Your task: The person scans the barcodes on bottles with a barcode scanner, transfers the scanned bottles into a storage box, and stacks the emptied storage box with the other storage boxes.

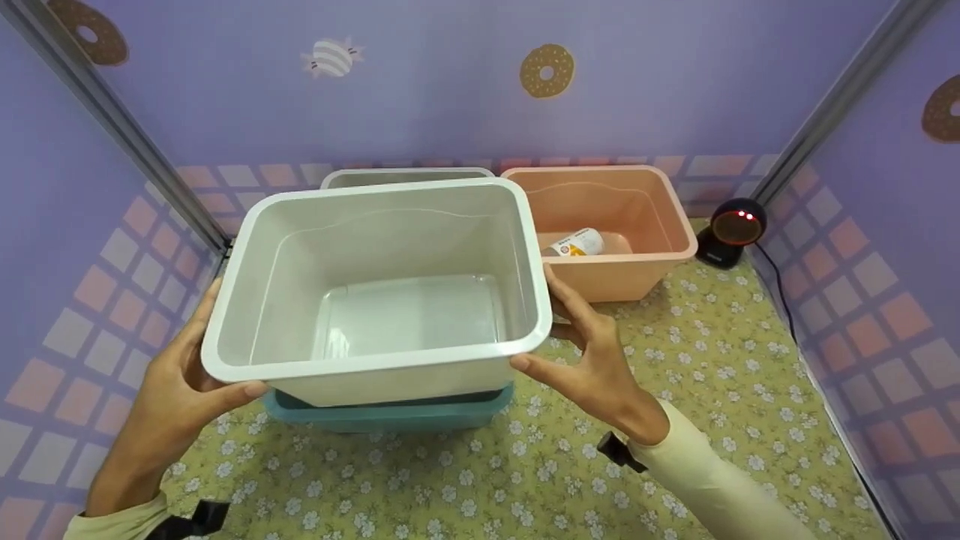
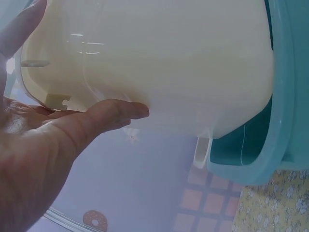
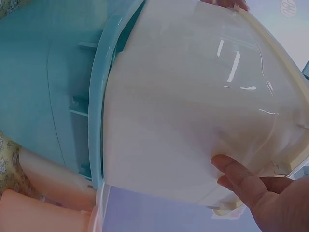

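Observation:
Both hands hold a white plastic bin (image 1: 390, 367), tilted so that its bare inside faces the head camera. My left hand (image 1: 169, 386) grips its left end, thumb at the front rim and fingers along the side wall. At the right end, my right hand (image 1: 596, 364) grips likewise, its thumb under the front corner of the rim. Below is a teal bin (image 1: 420, 418), mostly hidden in the head view. In both wrist views the white bin's base reaches the mouth of the teal bin (image 2: 285, 96); how deep it sits is hidden.
Behind to the right stands a peach bin (image 1: 637, 274) with a white bottle (image 1: 583, 242) lying in it. Another pale bin (image 1: 409, 176) is at the back wall, mostly covered. A black scanner (image 1: 731, 229) with a cable stands at right on the floral cloth (image 1: 720, 360). Walls enclose three sides.

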### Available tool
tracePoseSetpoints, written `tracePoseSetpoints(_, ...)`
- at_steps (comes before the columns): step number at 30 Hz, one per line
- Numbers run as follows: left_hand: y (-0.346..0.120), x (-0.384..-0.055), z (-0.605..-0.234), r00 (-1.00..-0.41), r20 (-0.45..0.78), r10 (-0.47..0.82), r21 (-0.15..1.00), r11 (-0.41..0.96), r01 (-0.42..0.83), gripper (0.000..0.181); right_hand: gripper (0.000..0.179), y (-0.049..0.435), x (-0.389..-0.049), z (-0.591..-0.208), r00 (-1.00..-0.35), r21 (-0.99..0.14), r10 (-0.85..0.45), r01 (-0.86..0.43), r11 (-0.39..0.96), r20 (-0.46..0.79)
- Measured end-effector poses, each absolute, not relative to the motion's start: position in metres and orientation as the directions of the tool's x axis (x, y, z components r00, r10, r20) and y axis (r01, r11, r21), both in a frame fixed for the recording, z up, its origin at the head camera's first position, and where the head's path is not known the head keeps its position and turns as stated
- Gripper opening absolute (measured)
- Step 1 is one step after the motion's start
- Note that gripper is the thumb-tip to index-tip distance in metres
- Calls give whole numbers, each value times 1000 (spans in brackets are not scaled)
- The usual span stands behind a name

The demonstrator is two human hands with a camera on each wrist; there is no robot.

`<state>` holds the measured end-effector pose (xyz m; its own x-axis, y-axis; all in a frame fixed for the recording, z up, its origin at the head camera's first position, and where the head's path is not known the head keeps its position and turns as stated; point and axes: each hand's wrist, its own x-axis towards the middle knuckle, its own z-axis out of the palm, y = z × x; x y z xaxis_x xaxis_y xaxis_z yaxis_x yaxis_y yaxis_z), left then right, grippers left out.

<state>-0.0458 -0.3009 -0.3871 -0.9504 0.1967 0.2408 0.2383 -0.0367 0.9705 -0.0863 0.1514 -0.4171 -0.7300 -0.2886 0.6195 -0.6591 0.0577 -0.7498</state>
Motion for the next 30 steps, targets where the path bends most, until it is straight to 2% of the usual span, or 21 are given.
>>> tracePoseSetpoints(9, -312, -43, -391, -947, 261, 185, 965, -30, 260, 116, 96, 143, -85, -421, -733, -760, -305, -648, 45, 608)
tracePoseSetpoints(16, -316, -44, -398, -950, 235, 204, 972, -37, 232, 118, 96, 139, -84, -432, -733, -764, -323, -643, 43, 599)
tracePoseSetpoints(30, -321, -46, -424, -953, 187, 237, 981, 4, 193, 119, 100, 136, -84, -451, -781, -836, -370, -549, 24, 503)
